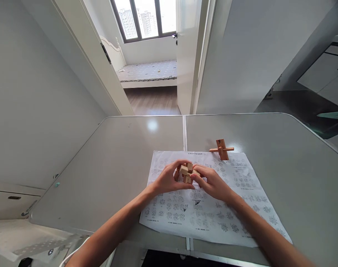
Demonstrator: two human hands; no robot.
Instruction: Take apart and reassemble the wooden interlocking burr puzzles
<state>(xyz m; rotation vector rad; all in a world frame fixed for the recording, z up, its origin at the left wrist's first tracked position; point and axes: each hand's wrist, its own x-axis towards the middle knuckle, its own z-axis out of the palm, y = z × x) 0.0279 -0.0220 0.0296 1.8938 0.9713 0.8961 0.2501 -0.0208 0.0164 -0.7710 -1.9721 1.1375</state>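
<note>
Both of my hands meet over the middle of a printed instruction sheet (213, 207) on a grey table (115, 167). Between them is a small wooden interlocking puzzle (186, 171) made of pale notched blocks. My left hand (167, 180) curls its fingers round the puzzle's left side. My right hand (213, 181) pinches its right side with fingers and thumb. A second wooden puzzle (221, 149), a darker cross shape with a thin stick through it, stands at the sheet's far edge, beyond my right hand and untouched.
The table is two grey halves joined by a seam (184, 133). White walls close in on the left and behind. An open doorway (149, 74) leads to a room with a bed and a window. Dark furniture stands at the right.
</note>
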